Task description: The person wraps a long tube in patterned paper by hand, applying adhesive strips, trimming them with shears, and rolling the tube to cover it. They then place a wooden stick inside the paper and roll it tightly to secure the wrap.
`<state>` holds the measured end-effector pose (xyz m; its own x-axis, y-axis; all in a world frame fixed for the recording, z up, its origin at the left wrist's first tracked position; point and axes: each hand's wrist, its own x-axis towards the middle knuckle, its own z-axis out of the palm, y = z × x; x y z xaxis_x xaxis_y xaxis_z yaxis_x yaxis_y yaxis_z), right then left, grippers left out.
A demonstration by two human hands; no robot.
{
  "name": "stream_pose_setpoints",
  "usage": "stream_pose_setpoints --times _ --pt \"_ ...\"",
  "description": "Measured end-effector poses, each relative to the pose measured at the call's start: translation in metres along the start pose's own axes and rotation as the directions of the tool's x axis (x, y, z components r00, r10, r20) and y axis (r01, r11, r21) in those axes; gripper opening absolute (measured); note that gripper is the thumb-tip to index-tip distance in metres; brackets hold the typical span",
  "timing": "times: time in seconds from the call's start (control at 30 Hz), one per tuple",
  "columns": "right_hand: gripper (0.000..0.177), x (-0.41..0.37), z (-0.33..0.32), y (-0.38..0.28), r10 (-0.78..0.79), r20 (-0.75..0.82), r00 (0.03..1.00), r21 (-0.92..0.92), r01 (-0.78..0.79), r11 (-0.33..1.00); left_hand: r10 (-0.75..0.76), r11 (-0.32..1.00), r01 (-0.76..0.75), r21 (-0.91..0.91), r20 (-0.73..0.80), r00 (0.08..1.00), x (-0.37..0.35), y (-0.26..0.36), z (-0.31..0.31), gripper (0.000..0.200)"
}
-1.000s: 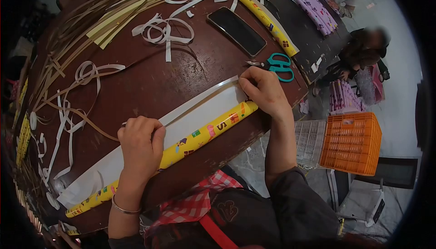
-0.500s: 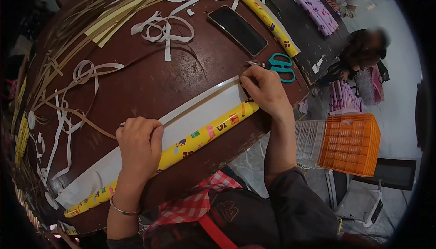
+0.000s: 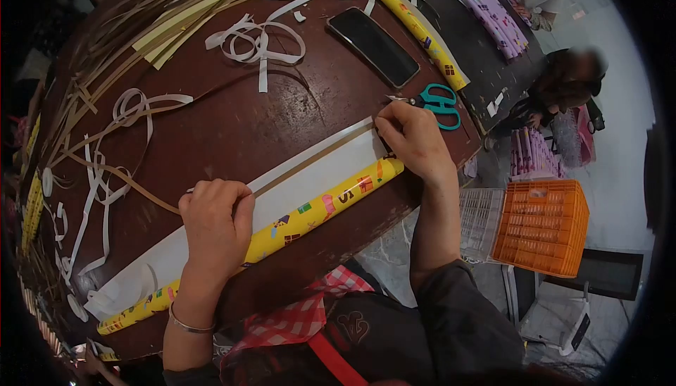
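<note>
A roll of yellow wrapping paper [image 3: 304, 222] with printed gift motifs lies slantwise across the table, its white underside [image 3: 299, 187] partly unrolled. Along the far edge of that white sheet runs a narrow brown strip [image 3: 310, 158]. My left hand [image 3: 215, 225], fingers closed, presses at the strip's left end, the fingertips hidden under the hand. At the other end my right hand [image 3: 417, 138] pinches the sheet's far edge and strip. Just beyond the right hand lie scissors [image 3: 438, 104] with teal handles. A curl of white tape [image 3: 146, 282] rests on the sheet's left part.
A phone [image 3: 373, 46] lies past the scissors, near another yellow roll [image 3: 415, 27]. White ribbon scraps [image 3: 262, 46] and brown strips [image 3: 105, 55] spread over the table [image 3: 232, 129]. An orange crate [image 3: 541, 227] stands right of the table; other people are at upper right.
The view has shifted slightly. Both hands keep nearly the same places on the sheet, and the brown strip between them shows a little more fully.
</note>
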<state>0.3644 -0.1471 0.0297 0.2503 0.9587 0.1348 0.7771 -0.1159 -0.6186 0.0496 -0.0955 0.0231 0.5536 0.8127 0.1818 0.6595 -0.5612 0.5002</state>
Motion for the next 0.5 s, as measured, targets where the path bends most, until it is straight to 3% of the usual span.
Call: stream_pose_setpoints --times 0.5 --pt "0.013 0.0045 -0.0001 -0.004 0.012 0.013 1.0 -0.028 -0.011 1.0 0.034 0.999 -0.033 0.019 -0.029 0.999 0.0011 0.0006 -0.0003 0.003"
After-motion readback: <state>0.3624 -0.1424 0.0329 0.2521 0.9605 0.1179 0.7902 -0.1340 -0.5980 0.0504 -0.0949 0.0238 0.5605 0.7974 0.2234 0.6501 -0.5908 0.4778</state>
